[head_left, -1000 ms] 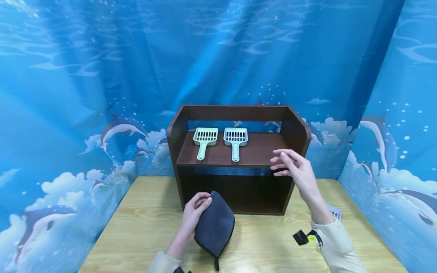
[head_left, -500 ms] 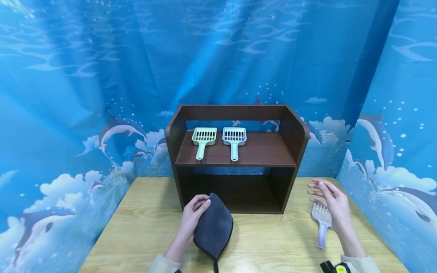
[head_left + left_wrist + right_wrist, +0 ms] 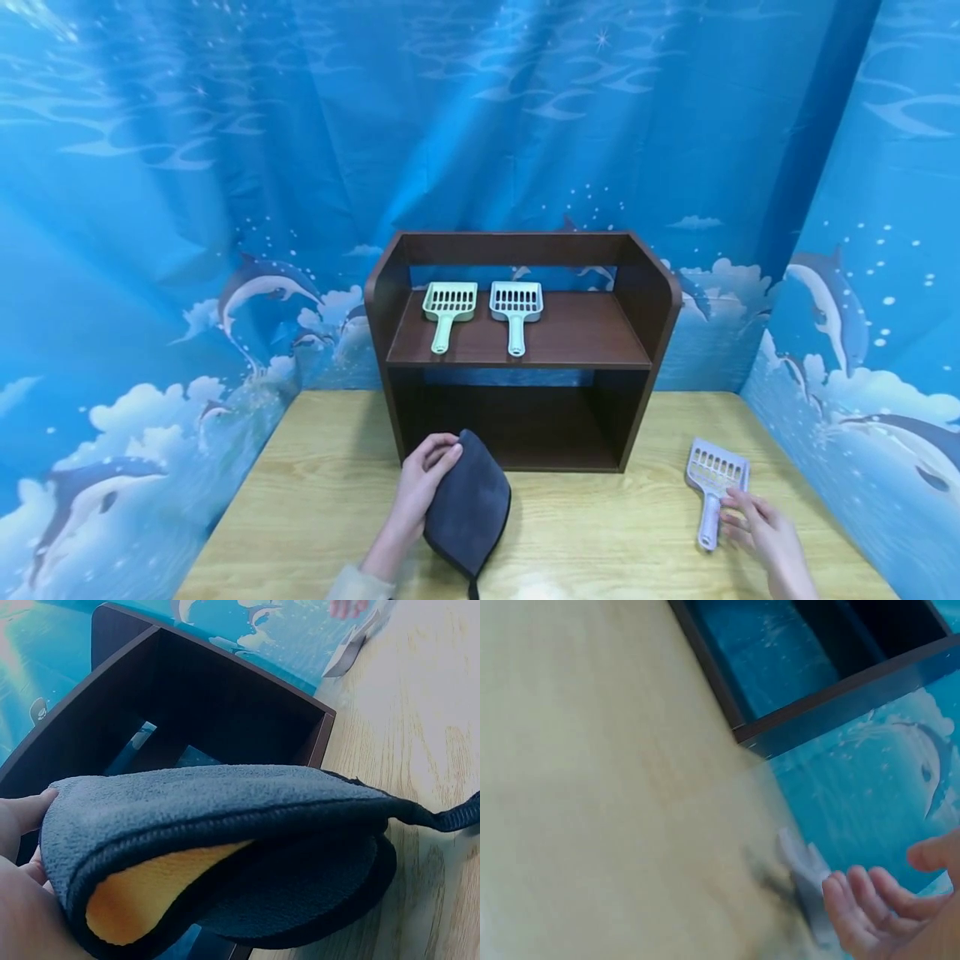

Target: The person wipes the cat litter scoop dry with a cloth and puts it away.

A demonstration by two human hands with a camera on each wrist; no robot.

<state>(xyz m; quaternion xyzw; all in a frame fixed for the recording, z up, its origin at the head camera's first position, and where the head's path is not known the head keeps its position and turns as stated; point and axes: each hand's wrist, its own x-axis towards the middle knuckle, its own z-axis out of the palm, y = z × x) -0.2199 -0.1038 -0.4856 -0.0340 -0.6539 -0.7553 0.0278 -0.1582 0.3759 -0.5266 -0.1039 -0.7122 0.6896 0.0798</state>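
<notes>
Lavender scoop [image 3: 711,493] beside the right grip [image 3: 768,533], dark grey cloth [image 3: 468,504] in the left grip [image 3: 422,479]

As for the scoop: lies on the worktop [image 3: 600,533], right of the brown shelf unit [image 3: 577,333]; looks like light, stiff plastic, a little slippery but hardly fragile; best taken round the middle of the handle [image 3: 708,518], below the slotted head [image 3: 716,468]; points head-first away from the person, leaning slightly rightward, with a long axis roughly front to back; as for the right grip: sits close at the handle's right side, with thumb and fingers apart; cannot tell whether touching; as for the cloth: held in front of the shelf unit, pinched at the upper corner between left thumb and fingers; seems light, soft and limp, not apt to slip; best held by a corner or the strap [image 3: 473,588]; long axis from pinched corner down to strap, pointing strap-first toward the person
</notes>
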